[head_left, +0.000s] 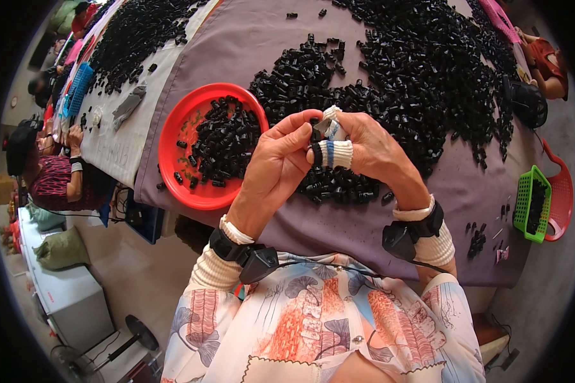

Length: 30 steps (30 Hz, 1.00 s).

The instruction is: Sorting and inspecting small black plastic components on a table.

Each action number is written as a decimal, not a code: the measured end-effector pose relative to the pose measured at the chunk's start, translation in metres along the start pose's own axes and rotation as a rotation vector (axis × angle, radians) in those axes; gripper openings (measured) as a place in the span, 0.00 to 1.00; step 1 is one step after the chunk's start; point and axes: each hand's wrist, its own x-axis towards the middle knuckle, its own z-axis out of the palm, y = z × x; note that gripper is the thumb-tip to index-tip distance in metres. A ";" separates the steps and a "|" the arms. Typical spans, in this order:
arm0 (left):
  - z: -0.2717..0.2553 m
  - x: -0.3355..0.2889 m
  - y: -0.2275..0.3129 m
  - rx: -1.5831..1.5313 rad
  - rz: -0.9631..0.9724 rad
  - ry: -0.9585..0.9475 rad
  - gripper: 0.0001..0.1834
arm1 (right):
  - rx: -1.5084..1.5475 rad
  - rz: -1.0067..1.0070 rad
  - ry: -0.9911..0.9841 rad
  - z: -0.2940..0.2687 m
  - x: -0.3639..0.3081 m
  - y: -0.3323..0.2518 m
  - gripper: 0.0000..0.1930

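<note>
Over the near edge of a heap of small black plastic parts (396,96), my two hands meet. My left hand (268,163) is closed, pinching one small black plastic part (314,122) between thumb and forefinger. My right hand (380,147) is closed against the same part from the other side. White finger covers with blue stripes (331,153) wrap its thumb and forefinger, and they partly hide the part. Just left of my left hand, a round red basin (174,127) holds many similar black parts.
A purple cloth (287,230) covers the table. At the right edge are a green basket (524,203) with black parts and a red basket (561,191). Across a white-covered table on the left, a person (54,172) sits near a blue basket (80,83).
</note>
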 end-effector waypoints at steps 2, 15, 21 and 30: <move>0.001 0.000 0.000 -0.002 0.002 0.015 0.12 | -0.005 -0.004 0.006 0.001 0.000 0.002 0.23; 0.007 -0.001 -0.001 0.131 0.085 0.048 0.14 | 0.121 -0.065 0.182 0.005 -0.007 0.003 0.15; 0.001 0.001 -0.002 0.203 0.113 0.023 0.14 | 0.269 0.013 0.162 0.004 -0.010 0.010 0.15; -0.002 0.003 -0.004 0.141 0.087 -0.031 0.13 | 0.361 0.018 0.154 0.010 -0.013 0.016 0.12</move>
